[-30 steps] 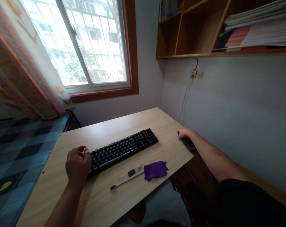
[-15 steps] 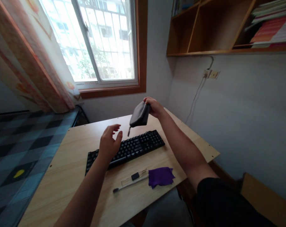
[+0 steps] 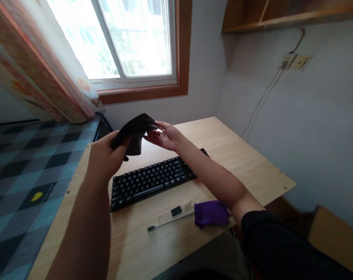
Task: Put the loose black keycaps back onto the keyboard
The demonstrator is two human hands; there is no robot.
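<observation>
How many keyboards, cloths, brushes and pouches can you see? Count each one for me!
Keyboard: 1
Purple cloth: 1
Brush: 1
Dark pouch, held in the left hand: 1
Total: 4

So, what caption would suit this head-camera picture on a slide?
Left hand grips a dark pouch above a wooden desk with a black keyboard; right hand touches the pouch's end.

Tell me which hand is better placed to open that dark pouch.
Probably the right hand: its open fingers only touch one end of the pouch, while the left hand is wrapped around it, holding it above the keyboard.
</observation>
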